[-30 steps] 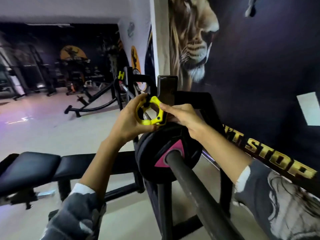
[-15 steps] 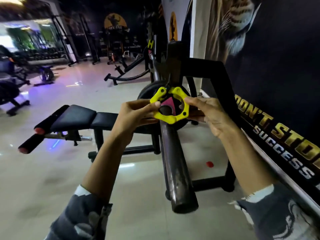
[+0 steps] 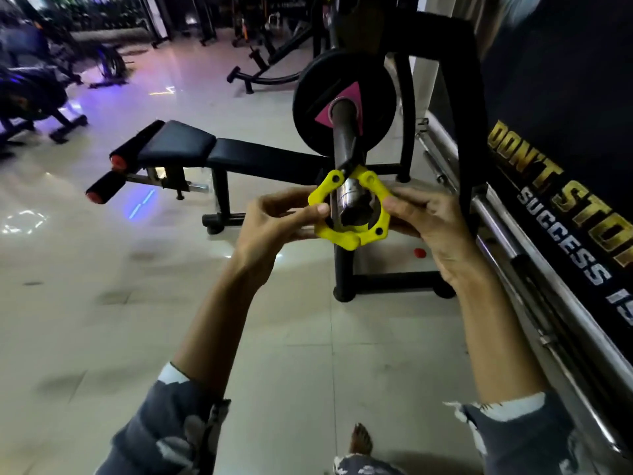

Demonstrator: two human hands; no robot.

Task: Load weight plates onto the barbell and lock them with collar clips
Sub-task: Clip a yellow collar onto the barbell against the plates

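Yellow clip [image 3: 346, 236] at barbell [image 3: 342, 138] tip (left hand [image 3: 274, 228], right hand [image 3: 431, 228] pinching).

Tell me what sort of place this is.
A gym, most likely: a barbell carrying a black weight plate, a padded bench beside it, and more exercise machines across the floor.

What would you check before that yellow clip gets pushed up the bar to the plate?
1. Plate sits on the bar: ok.
2. Clip ringed round the bar's tip: ok.
3. Left hand and right hand both hold the clip: ok.
4. Bar between clip and plate free of obstacles: ok.
5. Clip tight against the plate: not ok, there is a gap.
6. Clip unlocked enough to slide: cannot tell.
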